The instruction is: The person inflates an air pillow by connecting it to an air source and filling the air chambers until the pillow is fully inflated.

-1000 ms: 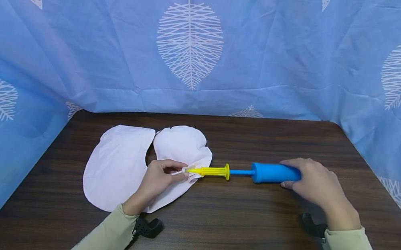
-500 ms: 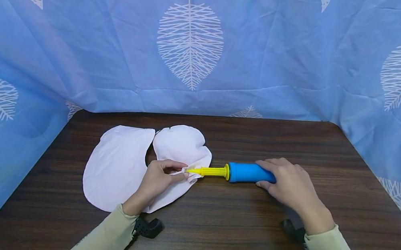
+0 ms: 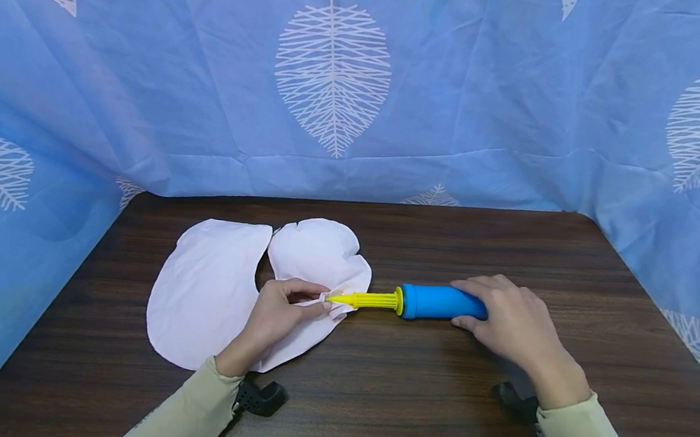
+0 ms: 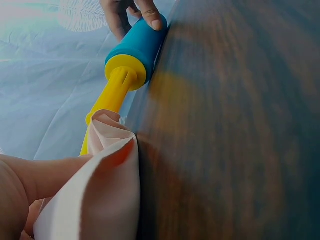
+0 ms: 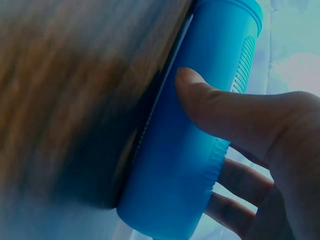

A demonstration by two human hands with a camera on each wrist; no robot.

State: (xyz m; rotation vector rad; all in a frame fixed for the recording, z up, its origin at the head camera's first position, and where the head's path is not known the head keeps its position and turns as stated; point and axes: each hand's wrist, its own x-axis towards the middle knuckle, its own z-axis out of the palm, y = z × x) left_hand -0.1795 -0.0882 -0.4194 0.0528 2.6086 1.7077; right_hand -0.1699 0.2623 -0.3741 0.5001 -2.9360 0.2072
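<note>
Hand pump (image 3: 421,302) meets white inflatable (image 3: 206,296)
Nearer the left edge of the table (image 3: 382,411), your left hand (image 3: 276,313) pinches the inflatable at the yellow nozzle (image 3: 345,299), likely against slipping; your right hand (image 3: 513,326) grips the blue barrel (image 3: 446,304), probably for pumping.

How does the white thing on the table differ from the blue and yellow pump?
The white thing is plain; the pump has a blue barrel and yellow nozzle.
The white thing is broad and creased; the pump is slim and straight.
Both are held: the first by the left grip, the second by the right grip.
</note>
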